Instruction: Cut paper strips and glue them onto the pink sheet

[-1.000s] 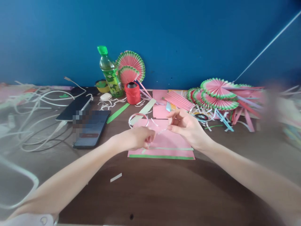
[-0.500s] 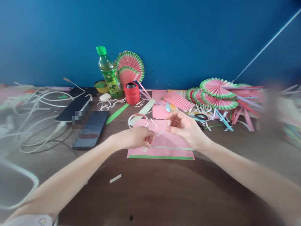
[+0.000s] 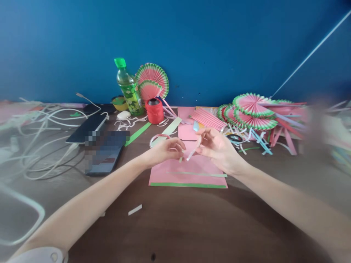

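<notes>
My left hand point(image 3: 164, 151) and my right hand point(image 3: 216, 148) are raised close together above a pink sheet of paper point(image 3: 189, 173) with a green edge strip. A thin white strip point(image 3: 192, 152) runs between them, its upper end pinched in my right fingers. My left fingers are pinched near its lower end. Just behind my left hand a ring of tape point(image 3: 158, 139) lies on the brown table point(image 3: 192, 226).
Phones point(image 3: 102, 153) and white cables point(image 3: 46, 124) lie at the left. A green bottle point(image 3: 127, 87), a red spool point(image 3: 154, 110) and paper fans point(image 3: 152, 78) stand by the blue wall. More folded fans and paper strips point(image 3: 255, 113) are piled at the right. A paper scrap point(image 3: 135, 209) lies in front.
My left hand has lifted off the pink sheet and moved up and right toward my right hand. The white strip now hangs between the two hands, off the paper.
</notes>
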Demonstrator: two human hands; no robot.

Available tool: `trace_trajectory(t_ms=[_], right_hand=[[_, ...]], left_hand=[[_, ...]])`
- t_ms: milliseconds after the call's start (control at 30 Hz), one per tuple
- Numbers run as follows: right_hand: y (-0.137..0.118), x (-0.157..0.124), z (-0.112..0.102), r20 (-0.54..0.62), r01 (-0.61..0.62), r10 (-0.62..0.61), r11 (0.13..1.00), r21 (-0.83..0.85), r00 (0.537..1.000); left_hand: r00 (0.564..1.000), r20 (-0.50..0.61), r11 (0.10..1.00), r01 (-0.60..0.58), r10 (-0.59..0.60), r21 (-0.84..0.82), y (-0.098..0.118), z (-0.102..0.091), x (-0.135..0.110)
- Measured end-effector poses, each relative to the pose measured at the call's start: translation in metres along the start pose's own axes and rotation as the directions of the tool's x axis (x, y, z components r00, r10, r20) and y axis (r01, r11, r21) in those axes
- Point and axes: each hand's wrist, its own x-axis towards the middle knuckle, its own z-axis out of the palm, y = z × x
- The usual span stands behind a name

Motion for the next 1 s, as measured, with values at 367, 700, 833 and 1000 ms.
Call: trace_trajectory(t_ms=[367, 700, 833, 1000], right_hand=[[0.007, 0.000, 0.003, -0.044, -0.034, 0.033, 0.999, -0.034, 0.999], [0.019, 0.000, 0.005, -0.103, -0.020, 0.014, 0.998, -0.055, 0.995], [0.021, 0.000, 0.005, -0.165, 0.004, -0.015, 0.998, -0.066, 0.986], [0.024, 0.000, 0.007, -0.175, 0.012, -0.024, 0.997, -0.073, 0.984]], left_hand=[[0.992, -0.121, 0.985, 0.019, -0.040, -0.170, -0.018, 0.017, 0.004], [0.971, -0.228, 0.991, 0.048, -0.076, -0.127, -0.012, 0.031, 0.001], [0.962, -0.259, 0.993, 0.060, -0.085, -0.105, -0.009, 0.033, 0.000], [0.965, -0.248, 0.991, 0.057, -0.086, -0.123, -0.010, 0.034, 0.000]])
